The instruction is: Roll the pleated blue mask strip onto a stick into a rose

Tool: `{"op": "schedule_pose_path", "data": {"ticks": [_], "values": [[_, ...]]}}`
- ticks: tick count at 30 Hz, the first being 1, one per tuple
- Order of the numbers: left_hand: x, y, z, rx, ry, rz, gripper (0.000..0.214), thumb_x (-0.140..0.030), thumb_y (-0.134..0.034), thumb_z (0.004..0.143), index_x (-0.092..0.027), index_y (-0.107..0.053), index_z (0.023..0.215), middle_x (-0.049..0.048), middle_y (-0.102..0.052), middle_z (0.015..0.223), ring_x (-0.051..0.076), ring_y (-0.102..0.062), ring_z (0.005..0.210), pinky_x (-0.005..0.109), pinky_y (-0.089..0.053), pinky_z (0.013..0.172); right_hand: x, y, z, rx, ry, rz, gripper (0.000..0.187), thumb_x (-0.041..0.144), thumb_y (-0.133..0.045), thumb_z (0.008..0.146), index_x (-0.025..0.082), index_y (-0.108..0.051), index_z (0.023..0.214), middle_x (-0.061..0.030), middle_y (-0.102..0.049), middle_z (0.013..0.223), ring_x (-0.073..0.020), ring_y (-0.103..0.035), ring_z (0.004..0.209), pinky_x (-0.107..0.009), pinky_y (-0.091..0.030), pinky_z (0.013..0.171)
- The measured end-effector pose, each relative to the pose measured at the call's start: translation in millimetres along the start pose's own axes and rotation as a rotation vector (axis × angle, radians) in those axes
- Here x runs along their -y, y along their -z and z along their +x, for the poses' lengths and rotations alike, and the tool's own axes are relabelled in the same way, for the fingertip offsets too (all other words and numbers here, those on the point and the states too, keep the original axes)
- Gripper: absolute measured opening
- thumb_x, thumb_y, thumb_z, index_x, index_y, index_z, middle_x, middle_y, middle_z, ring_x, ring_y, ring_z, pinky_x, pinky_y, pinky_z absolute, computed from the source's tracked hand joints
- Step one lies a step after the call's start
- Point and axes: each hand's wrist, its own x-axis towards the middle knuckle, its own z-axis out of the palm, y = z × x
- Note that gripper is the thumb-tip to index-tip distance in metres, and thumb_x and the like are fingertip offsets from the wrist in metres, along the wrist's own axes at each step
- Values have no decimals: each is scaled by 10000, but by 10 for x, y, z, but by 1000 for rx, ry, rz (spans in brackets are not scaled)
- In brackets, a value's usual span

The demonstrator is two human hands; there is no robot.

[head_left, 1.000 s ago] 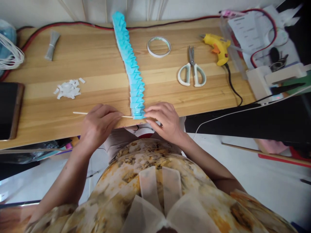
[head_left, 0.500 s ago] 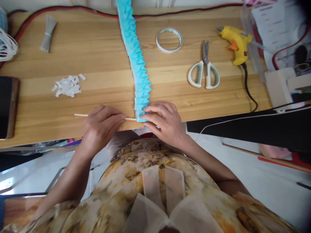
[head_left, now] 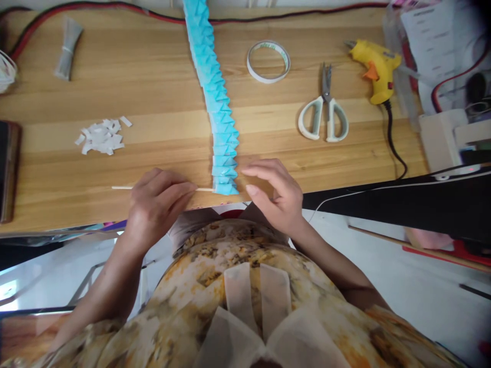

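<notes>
A long pleated strip of light-blue paper (head_left: 215, 92) runs from the back of the table to its front edge. My left hand (head_left: 159, 199) is closed around a thin white stick (head_left: 121, 187), which lies crosswise. The stick's right end meets the strip's near end; whether it goes inside is hidden. Just right of that end, my right hand (head_left: 278, 191) is apart from the paper, its thumb and fingers spread with nothing between them.
Small white paper bits (head_left: 102, 137) lie at left, below a tied grey bundle (head_left: 69, 48). A tape roll (head_left: 268, 61), scissors (head_left: 324, 105) and a yellow glue gun (head_left: 376, 69) lie at right. A phone (head_left: 8, 171) is at the left edge.
My right hand has let go of the blue strip's near end and moved right, its fingers parting. My left hand still holds the stick, slightly further left.
</notes>
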Motion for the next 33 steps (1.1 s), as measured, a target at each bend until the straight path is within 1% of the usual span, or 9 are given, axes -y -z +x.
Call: {"op": "schedule_pose_path", "data": {"ticks": [2, 6, 10, 12, 16, 20, 23, 27, 33], "values": [[-2, 0, 7, -8, -13, 4, 116, -178, -646, 1007, -261, -699, 1068, 50, -731, 965, 226, -641, 823, 390, -513, 726, -1, 5, -7, -35, -26, 31, 224, 283, -591, 1022, 275, -722, 1203, -52, -790, 1135, -238, -730, 1062, -449, -581, 932], [-8, 16, 22, 23, 12, -10, 140, -168, -628, 1012, -264, -713, 1068, 59, -733, 972, 239, -644, 839, 409, -513, 731, -2, -6, -4, -37, -47, 46, 203, 283, -591, 1023, 266, -739, 1160, -51, -800, 1105, -231, -738, 1037, -441, -588, 920], [7, 28, 32, 13, -1, -26, 125, -164, -648, 999, -235, -724, 1069, 70, -736, 973, 243, -641, 836, 414, -511, 724, 12, -11, 9, -51, -48, 95, 189, 254, -600, 1022, 258, -743, 1146, -42, -802, 1099, -214, -738, 1027, -413, -590, 907], [18, 35, 40, 30, 9, -30, 128, -171, -637, 1009, -238, -723, 1076, 68, -737, 987, 239, -641, 846, 413, -513, 728, 19, -10, 11, -61, -58, 123, 183, 235, -605, 1020, 257, -742, 1139, -36, -802, 1092, -205, -737, 1022, -399, -589, 899], [23, 71, 70, 68, 29, -20, 139, -196, -594, 1045, -214, -724, 1091, 59, -734, 1010, 219, -631, 876, 406, -527, 752, 26, -10, 10, -67, -84, 119, 175, 254, -596, 1028, 258, -745, 1119, -35, -802, 1067, -208, -740, 1002, -401, -592, 880], [25, 104, 98, 135, 84, -5, 237, -240, -499, 1093, -201, -730, 1126, 42, -730, 1050, 209, -638, 931, 405, -534, 793, 25, -16, 8, -77, -67, 149, 175, 229, -596, 1028, 254, -744, 1118, -28, -804, 1059, -196, -740, 1002, -388, -588, 885], [57, 88, 108, 119, 85, -10, 222, -271, -509, 1095, -234, -727, 1115, 33, -720, 1028, 209, -635, 925, 390, -524, 784, 18, -23, 4, -81, -65, 154, 183, 229, -592, 1030, 257, -748, 1120, -25, -804, 1065, -197, -741, 1005, -388, -588, 888], [113, 45, 121, 74, 44, -16, 180, -281, -555, 1077, -247, -731, 1089, 54, -705, 970, 220, -614, 880, 368, -495, 750, 14, -29, -1, -83, -68, 175, 191, 224, -603, 1021, 267, -753, 1131, -20, -803, 1075, -193, -738, 1011, -382, -584, 891], [117, 50, 170, 89, 69, -7, 229, -315, -530, 1087, -243, -746, 1059, 64, -710, 960, 223, -606, 879, 357, -493, 773, 34, -31, 5, -77, -69, 159, 201, 224, -595, 1022, 275, -762, 1122, -18, -810, 1069, -199, -742, 1000, -395, -585, 887]]}}
